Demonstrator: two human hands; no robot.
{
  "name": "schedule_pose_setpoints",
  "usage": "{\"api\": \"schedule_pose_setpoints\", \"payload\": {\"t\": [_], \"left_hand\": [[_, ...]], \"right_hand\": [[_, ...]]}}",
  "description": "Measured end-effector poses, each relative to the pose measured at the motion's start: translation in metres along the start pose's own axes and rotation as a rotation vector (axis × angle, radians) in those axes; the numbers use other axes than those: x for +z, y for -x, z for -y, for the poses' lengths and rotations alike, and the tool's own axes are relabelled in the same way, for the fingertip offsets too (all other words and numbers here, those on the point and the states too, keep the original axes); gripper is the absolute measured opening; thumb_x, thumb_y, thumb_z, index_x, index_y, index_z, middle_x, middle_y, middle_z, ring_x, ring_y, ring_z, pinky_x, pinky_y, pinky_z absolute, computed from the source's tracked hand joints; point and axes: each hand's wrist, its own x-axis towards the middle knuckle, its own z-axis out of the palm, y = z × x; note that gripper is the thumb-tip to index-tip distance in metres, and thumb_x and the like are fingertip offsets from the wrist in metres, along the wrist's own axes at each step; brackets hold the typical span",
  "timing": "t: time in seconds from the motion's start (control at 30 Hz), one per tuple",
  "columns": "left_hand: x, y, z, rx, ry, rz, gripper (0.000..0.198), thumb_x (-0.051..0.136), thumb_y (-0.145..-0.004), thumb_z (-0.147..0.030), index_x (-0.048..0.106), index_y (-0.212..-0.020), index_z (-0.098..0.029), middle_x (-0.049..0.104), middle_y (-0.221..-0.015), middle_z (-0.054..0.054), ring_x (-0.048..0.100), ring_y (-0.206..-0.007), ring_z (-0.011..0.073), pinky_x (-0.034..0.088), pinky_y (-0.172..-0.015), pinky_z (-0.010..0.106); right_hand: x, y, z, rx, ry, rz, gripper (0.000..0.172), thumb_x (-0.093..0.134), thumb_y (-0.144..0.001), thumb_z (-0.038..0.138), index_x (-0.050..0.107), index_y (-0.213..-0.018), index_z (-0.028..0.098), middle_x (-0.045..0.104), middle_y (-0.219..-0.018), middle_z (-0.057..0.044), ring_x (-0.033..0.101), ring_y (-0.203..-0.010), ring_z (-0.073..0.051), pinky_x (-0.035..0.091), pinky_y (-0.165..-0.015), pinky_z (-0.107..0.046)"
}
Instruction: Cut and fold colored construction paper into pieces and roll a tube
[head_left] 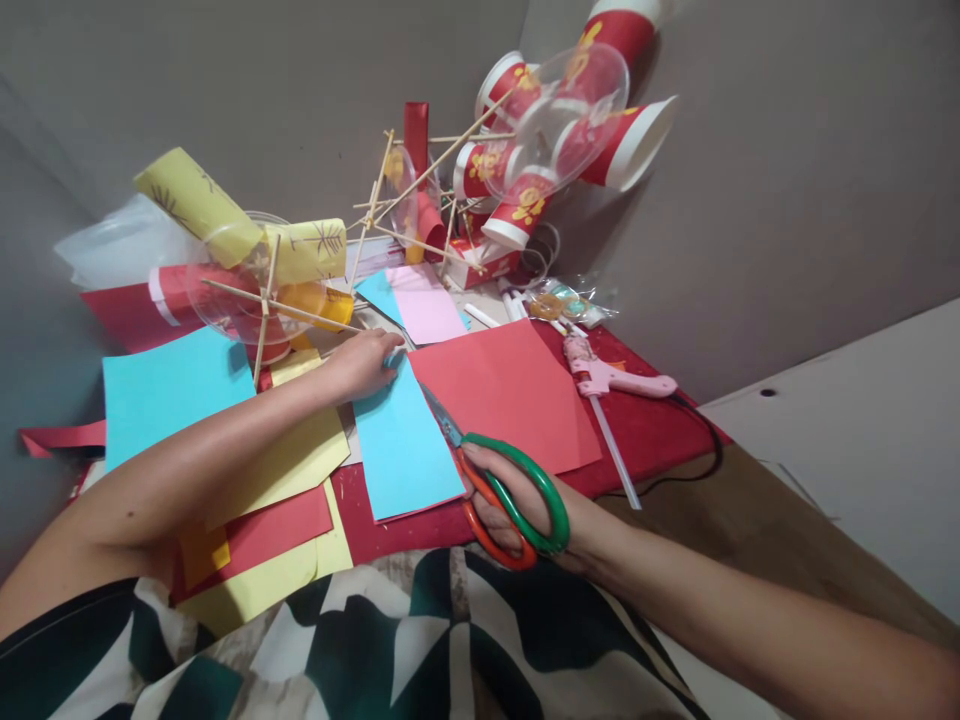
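My right hand (499, 495) grips scissors (517, 490) with one green and one orange handle loop. Their blades point away from me, along the right edge of a blue paper sheet (405, 440), and part of them is hidden. A thin reddish edge shows under the sheet's near end. At its far end is my left hand (364, 365), fingers curled down on the paper; the fingertips are partly hidden. Right of the blades lies a large red paper sheet (502, 395), close against the blue one.
Left stands a stick-and-plastic-disc wheel (266, 295) with paper tubes. Farther back, a larger stick frame (371, 215) joins a disc with red paper cups (525, 200). A pink glue gun (615, 378) lies right, its cord trailing off the edge. Yellow paper (292, 470) lies under my left arm.
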Motion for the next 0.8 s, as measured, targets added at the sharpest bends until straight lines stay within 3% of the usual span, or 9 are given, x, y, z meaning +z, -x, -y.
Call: {"api": "schedule_pose_setpoints", "payload": {"t": [0.33, 0.57, 0.8], "left_hand": [[-0.011, -0.015, 0.003, -0.126, -0.052, 0.144, 0.038, 0.066, -0.078, -0.035, 0.066, -0.112, -0.016, 0.073, -0.111, 0.010, 0.069, -0.098, 0.0244, 0.049, -0.076, 0.028], [-0.019, -0.020, 0.001, -0.169, -0.067, 0.223, 0.042, 0.067, -0.078, -0.038, 0.064, -0.114, -0.017, 0.074, -0.109, 0.008, 0.069, -0.098, 0.0235, 0.049, -0.078, 0.028], [-0.029, -0.020, -0.006, -0.182, -0.059, 0.270, 0.044, 0.069, -0.078, -0.039, 0.066, -0.115, -0.016, 0.072, -0.112, 0.009, 0.068, -0.099, 0.0231, 0.048, -0.082, 0.026]], "right_hand": [[0.001, 0.001, 0.005, 0.094, 0.039, -0.068, 0.044, 0.043, -0.095, 0.057, 0.050, -0.071, 0.021, 0.038, -0.034, 0.008, 0.031, -0.027, -0.008, 0.026, -0.029, -0.017], [0.010, 0.008, 0.014, 0.152, 0.046, -0.134, 0.050, 0.034, -0.101, 0.048, 0.047, -0.062, 0.020, 0.035, -0.032, 0.007, 0.031, -0.025, -0.007, 0.026, -0.030, -0.018], [0.006, 0.006, 0.011, 0.157, 0.029, -0.100, 0.056, 0.039, -0.097, 0.057, 0.044, -0.055, 0.021, 0.035, -0.033, 0.007, 0.031, -0.026, -0.007, 0.036, -0.034, -0.020]]}}
